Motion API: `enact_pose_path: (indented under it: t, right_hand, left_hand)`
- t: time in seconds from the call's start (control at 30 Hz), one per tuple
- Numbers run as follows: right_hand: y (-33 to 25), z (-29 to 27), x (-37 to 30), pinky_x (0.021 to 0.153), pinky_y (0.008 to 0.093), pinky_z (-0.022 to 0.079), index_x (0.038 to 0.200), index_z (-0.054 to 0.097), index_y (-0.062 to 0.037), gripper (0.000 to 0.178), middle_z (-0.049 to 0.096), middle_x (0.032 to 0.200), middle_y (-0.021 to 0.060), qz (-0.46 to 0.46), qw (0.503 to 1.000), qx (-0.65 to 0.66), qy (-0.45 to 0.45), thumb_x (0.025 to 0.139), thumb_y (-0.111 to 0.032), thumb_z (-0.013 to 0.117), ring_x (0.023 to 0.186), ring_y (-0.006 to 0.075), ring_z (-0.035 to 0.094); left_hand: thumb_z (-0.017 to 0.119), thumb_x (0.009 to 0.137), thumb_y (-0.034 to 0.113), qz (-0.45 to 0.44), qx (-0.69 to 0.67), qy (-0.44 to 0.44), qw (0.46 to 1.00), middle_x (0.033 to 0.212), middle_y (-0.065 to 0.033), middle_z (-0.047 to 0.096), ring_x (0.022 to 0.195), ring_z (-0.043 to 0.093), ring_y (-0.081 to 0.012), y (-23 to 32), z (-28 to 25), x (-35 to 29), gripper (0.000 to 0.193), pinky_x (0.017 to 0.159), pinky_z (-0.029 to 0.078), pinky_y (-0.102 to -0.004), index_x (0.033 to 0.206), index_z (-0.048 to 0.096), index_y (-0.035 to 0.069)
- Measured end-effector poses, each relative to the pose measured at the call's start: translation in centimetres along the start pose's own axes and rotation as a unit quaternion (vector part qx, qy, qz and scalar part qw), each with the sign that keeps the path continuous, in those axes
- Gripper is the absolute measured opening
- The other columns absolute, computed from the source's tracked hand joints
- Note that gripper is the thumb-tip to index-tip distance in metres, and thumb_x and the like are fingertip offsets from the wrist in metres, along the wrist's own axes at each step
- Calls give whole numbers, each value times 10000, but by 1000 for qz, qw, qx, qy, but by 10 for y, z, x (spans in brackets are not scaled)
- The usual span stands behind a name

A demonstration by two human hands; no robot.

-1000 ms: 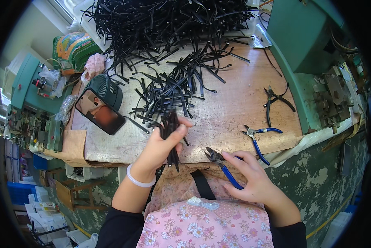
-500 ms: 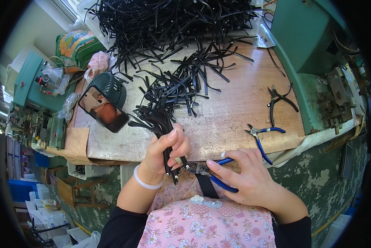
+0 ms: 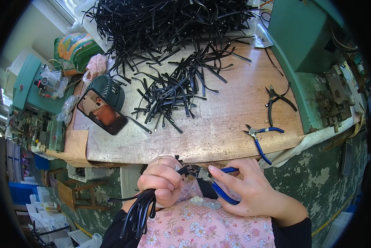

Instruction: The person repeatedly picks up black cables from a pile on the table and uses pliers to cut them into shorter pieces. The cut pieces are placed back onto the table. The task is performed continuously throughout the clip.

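Black strips (image 3: 173, 25) are piled in a big heap well ahead of the left hand (image 3: 162, 182), and a smaller pile (image 3: 169, 89) is spread between the two. A bunch (image 3: 138, 211) is held in the left hand, which is curled tight; its bent ends are seen hanging below that hand, toward the body. Blue-handled cutters (image 3: 203, 174) are held in the right hand (image 3: 249, 190), with the fingers half bent and the handles spread. Their metal nose is placed just beside the left hand, by a strip end (image 3: 183, 169); whether it is touched cannot be told. For neat work, the bunch should be gripped firmly, one end should be lined up at a time, and the left fingers should be kept away from the blades.
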State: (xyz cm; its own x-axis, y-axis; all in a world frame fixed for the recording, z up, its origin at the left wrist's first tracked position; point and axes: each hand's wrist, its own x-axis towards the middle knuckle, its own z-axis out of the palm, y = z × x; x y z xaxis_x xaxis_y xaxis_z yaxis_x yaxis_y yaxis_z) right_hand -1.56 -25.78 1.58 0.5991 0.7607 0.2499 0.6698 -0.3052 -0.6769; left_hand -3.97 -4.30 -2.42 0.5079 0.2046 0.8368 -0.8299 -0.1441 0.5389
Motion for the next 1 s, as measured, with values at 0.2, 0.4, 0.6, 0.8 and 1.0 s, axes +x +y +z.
enact_pose_path:
  t: [0.2, 0.4, 0.6, 0.8, 1.0]
  right_hand:
    - [6, 1, -5, 788, 374, 478, 1391, 526, -165, 764, 536, 1006, 144, 26, 999, -12, -41, 666, -151, 767, 872, 276, 558]
    - [10, 5, -11, 839, 378, 481, 1403, 502, -163, 751, 515, 1071, 173, 51, 984, 169, 30, 698, -133, 757, 932, 322, 556]
    - [18, 15, 1, 859, 428, 451, 1430, 458, -169, 779, 479, 1169, 179, -33, 997, -70, 10, 713, -182, 761, 983, 337, 525]
    - [26, 22, -7, 870, 420, 452, 1358, 549, -153, 676, 517, 1143, 152, 52, 997, 27, 50, 716, -188, 758, 984, 318, 536]
    - [22, 25, -5, 898, 422, 441, 1362, 542, -150, 690, 511, 1136, 158, 25, 1000, 14, -5, 707, -182, 758, 1013, 327, 530]
  left_hand:
    - [395, 1038, 321, -269, -171, -5, 948, 571, 33, 412, 394, 344, -56, 11, -5, 20, 300, 402, 375, -213, 800, 376, 139]
    - [362, 1045, 360, -380, -237, 43, 893, 558, 26, 390, 397, 332, -67, 6, -6, 24, 332, 381, 358, -222, 804, 381, 132]
    - [461, 1004, 317, -375, -193, 73, 904, 624, -95, 576, 522, 522, -137, -2, -18, 12, 315, 496, 456, -250, 1067, 541, 19]
    - [511, 935, 41, -380, 119, -38, 917, 1049, -133, 678, 809, 620, -184, -26, -80, 41, 251, 840, 497, -312, 1163, 587, -33]
    - [682, 738, 52, -173, 458, -445, 750, 934, -105, 673, 835, 655, -327, -94, -86, 38, 369, 720, 535, -379, 1098, 658, 125]
